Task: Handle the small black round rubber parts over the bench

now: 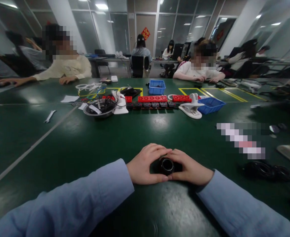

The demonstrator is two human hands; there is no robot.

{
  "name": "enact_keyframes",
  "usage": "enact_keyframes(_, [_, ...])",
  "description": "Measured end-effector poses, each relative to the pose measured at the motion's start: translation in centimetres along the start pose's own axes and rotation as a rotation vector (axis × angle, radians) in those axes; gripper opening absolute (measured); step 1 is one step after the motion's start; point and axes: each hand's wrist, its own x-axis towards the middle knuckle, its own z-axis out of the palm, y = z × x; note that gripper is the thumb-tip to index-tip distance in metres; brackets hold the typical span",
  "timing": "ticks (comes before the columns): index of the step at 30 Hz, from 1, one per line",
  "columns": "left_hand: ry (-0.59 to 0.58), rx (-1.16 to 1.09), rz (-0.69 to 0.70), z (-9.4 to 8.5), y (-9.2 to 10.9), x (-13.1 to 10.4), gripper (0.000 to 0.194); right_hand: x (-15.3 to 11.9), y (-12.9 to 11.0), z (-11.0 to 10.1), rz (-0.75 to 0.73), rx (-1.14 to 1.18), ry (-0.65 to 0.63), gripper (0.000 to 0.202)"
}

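A small black cylindrical object [167,166] with a shiny ring around its round top opening stands on the green table in front of me. My left hand [146,164] curves round its left side, thumb at the front and fingers behind. From the right, my right hand [190,168] closes round it in the same way. The fingertips of both hands meet behind the object and the thumbs meet in front. My palms stay apart from it, and its lower part is in shadow. I cannot tell its exact kind.
A wrench [50,116] lies at the left. Farther back are a metal bowl [99,113] of parts, red socket strips [152,98], a white clip stand [193,107] and blue bins [211,105]. Coiled black cables [268,170] lie at the right. Two people sit across the table.
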Motion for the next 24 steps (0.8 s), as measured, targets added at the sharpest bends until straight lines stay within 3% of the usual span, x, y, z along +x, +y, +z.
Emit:
enact_keyframes(5, [-0.103, 0.044, 0.120, -1.1, -0.6, 0.5, 0.039, 0.0, -0.1, -0.6, -0.016, -0.031, -0.082, 0.044])
enact_keyframes(9, [-0.264, 0.104, 0.128, -2.0, 0.5, 1.1, 0.041, 0.0, 0.2, -0.6, -0.046, -0.073, -0.126, 0.045])
enact_keyframes(13, [-0.385, 0.175, 0.052, -2.3, 2.0, 1.7, 0.042, -0.1, 0.4, -0.4, -0.078, -0.075, -0.127, 0.045])
enact_keyframes(16, [-0.358, 0.285, -0.024, -2.0, 2.8, 1.9, 0.041, -0.2, 0.2, -0.2, -0.070, -0.076, -0.102, 0.042])
enact_keyframes(24, [-0.123, 0.836, -0.298, 0.7, 6.1, 1.4, 0.048, -0.1, -0.7, 0.4, -0.002, -0.139, 0.025, 0.035])
